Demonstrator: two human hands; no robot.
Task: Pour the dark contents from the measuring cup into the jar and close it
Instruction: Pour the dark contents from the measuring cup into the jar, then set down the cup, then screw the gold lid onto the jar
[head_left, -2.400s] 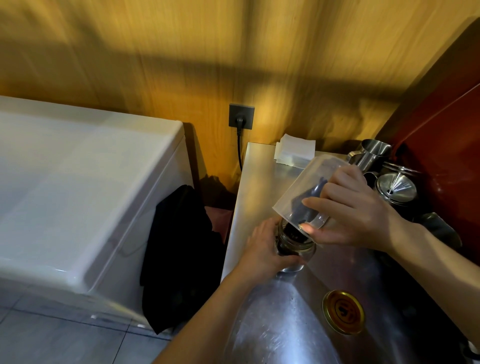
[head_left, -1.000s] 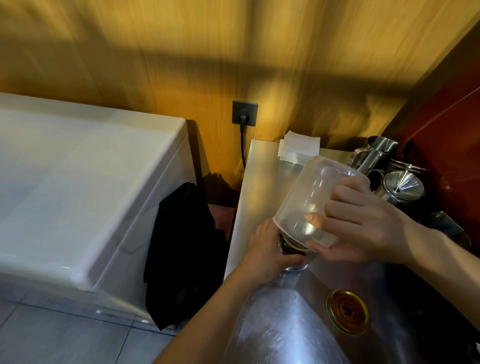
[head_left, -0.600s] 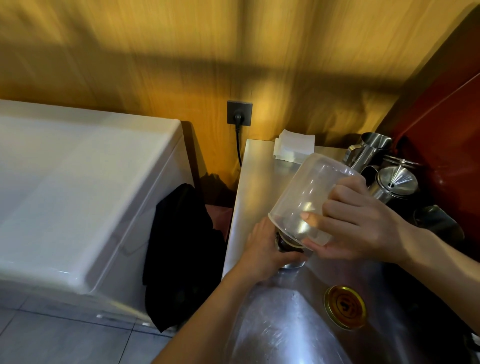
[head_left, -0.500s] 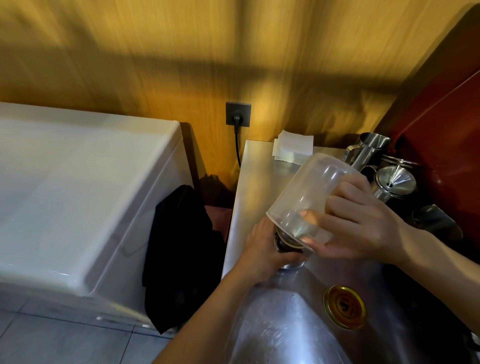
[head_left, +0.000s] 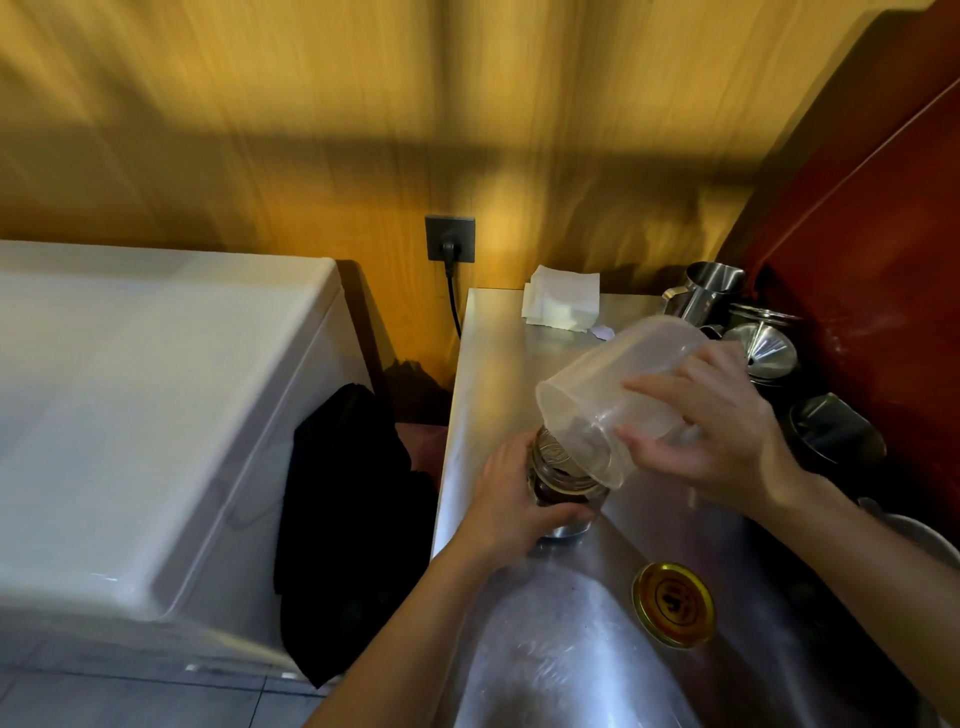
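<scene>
Along the left of the head view I note one large white appliance (head_left: 130, 415) with a sloping lid, and one dark cloth (head_left: 353, 519) hanging between it and the steel counter (head_left: 498, 364). On that counter all the working items stand.

Largest of the containers is the one clear plastic measuring cup (head_left: 613, 395), tipped steeply with its mouth downward over the jar. It looks almost empty; I can see only a faint dark trace near its lower lip. My right hand (head_left: 711, 436) is closed round its body, fingers across the upper side and thumb beneath.

Directly under the cup's lip stands one glass jar (head_left: 558, 486), upright on the counter near its left edge, mouth open and touching or nearly touching the cup rim; I cannot tell which. Dark contents fill it well up the glass. My left hand (head_left: 511, 504) is wrapped round the jar's left side, fingers curled under its front, holding it firmly.

One gold lid (head_left: 672, 603) lies flat on the counter, apart from the jar, to its near right.

At the right rear I count one steel pitcher (head_left: 706, 291), one steel funnel (head_left: 763, 351) set mouth down on another vessel, and one dark cup (head_left: 831, 436); their contents are not visible. One stack of white paper squares (head_left: 561, 304) rests at the counter's back edge. One plugged wall socket (head_left: 450, 239) sits above.
</scene>
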